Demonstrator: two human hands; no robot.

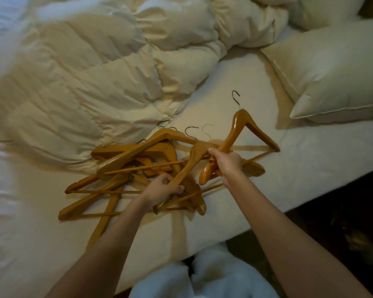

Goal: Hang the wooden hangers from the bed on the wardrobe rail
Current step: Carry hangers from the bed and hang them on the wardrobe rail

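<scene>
Both hands are clamped on hangers over the pile of wooden hangers on the bed, left hand and right hand each gripping one, probably untangling them before carrying.

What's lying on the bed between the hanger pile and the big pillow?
Only the hanger held in the right hand; past it, bare sheet reaches the pillow, in the head view.

Wooden hangers: we count several, honey-coloured with metal hooks, lying tangled and overlapping on the bed near its edge. We note one hanger raised at the right, hook pointing far.
</scene>
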